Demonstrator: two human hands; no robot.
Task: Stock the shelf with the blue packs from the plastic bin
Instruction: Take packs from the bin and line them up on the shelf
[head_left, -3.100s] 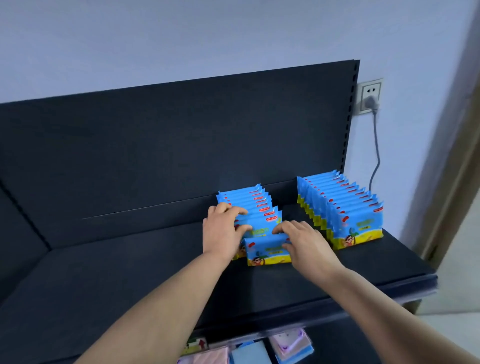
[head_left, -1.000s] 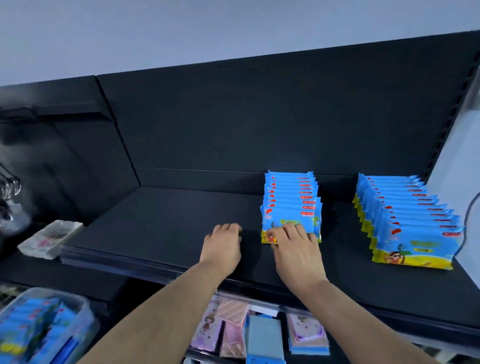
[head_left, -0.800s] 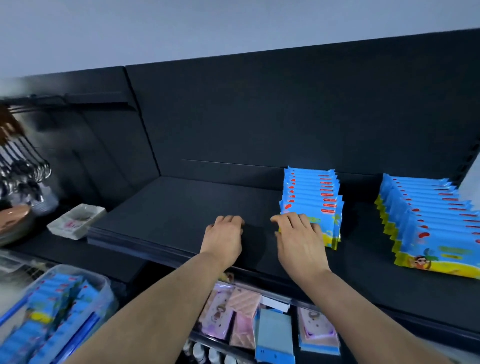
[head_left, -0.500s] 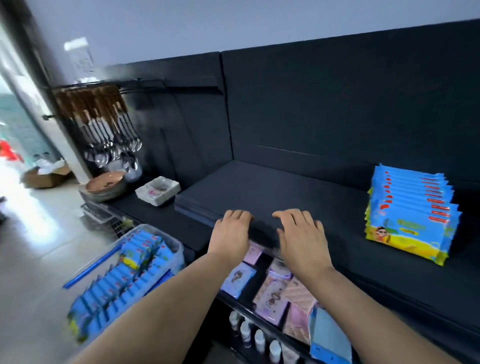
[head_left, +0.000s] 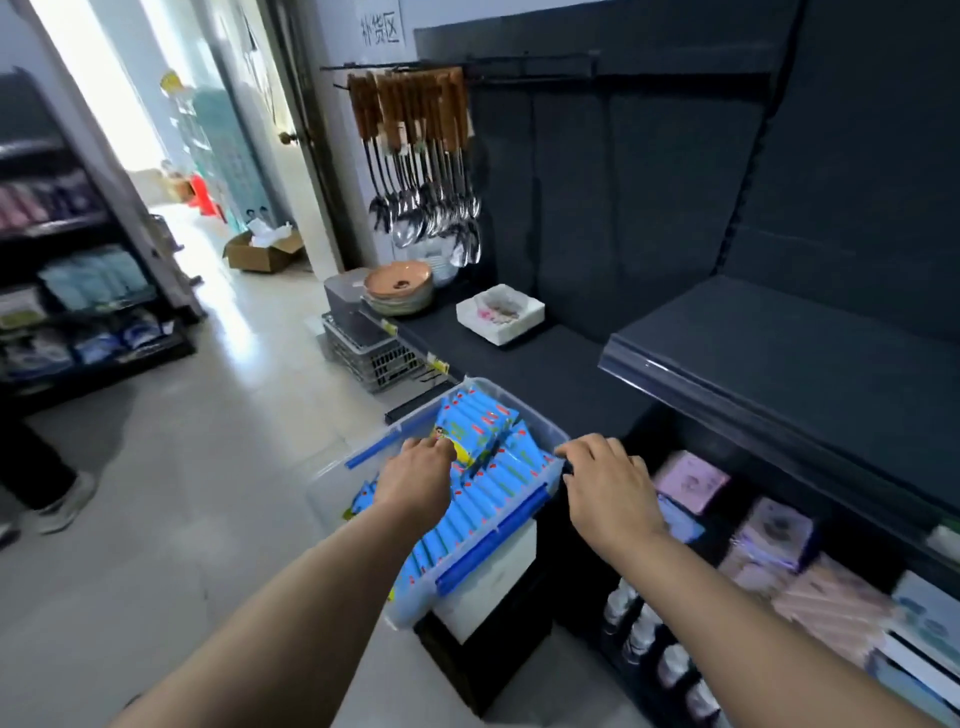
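Note:
A clear plastic bin (head_left: 546, 427) with blue handles sits low to my left, filled with several blue packs (head_left: 485, 486) standing in rows. My left hand (head_left: 415, 480) hangs over the bin, its fingertips at the yellow edge of a raised pack (head_left: 475, 423); it grips nothing that I can see. My right hand (head_left: 608, 486) hovers by the bin's right rim with fingers loosely spread and holds nothing. The dark shelf (head_left: 779, 353) juts out at upper right; its stocked packs are out of view.
The bin rests on a white box (head_left: 488, 582) over a dark stand. Pink and blue goods fill the lower shelf (head_left: 769, 535). Ladles (head_left: 426, 208), stacked plates (head_left: 400, 286) and a white tray (head_left: 501, 312) sit behind. A person's leg (head_left: 36, 467) stands at the left.
My view swung left and down from the shelf to the bin. Both hands left the shelf edge; the left now reaches into the bin, the right hovers at its rim.

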